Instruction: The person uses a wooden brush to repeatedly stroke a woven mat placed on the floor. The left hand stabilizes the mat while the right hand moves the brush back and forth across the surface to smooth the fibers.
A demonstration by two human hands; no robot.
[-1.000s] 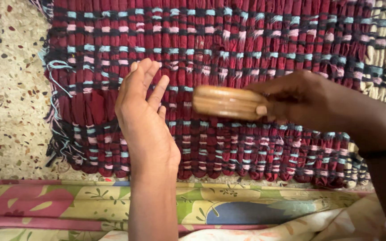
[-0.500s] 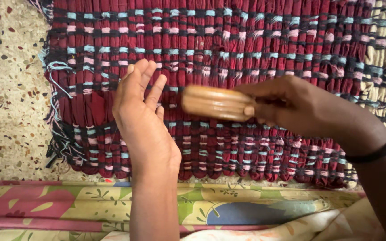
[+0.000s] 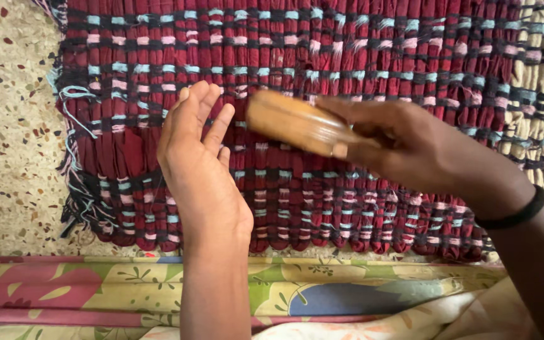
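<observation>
- Block [image 3: 294, 123] of ridged tan wood sits in our right hand [image 3: 410, 148], fingers clasped round its right end; its free end points left and tilts a little up, raised over the rug [image 3: 347, 56].
- Our left hand [image 3: 199, 167] stands released, palm turned right towards the block, fingers spread and upright, holding nothing; the block's tip is just beside the fingertips, not touching as far as we can tell.
- To do this well, we judge the grip should stay firm near the end, so the ridged face is free, and the left palm should stay flat and steady to meet it squarely.
- The block is blurred, so we cannot tell its exact shape.
- A black band [image 3: 514, 214] circles our right wrist.
- The rug, woven in maroon, black, pale blue and pink strips, lies under both hands; its frayed edge [image 3: 80, 157] trails threads to the left.
- Speckled floor [image 3: 7, 126] shows left of it, and flowered cloth [image 3: 96, 289] lies near us.
- Nothing stands between palm and block.
</observation>
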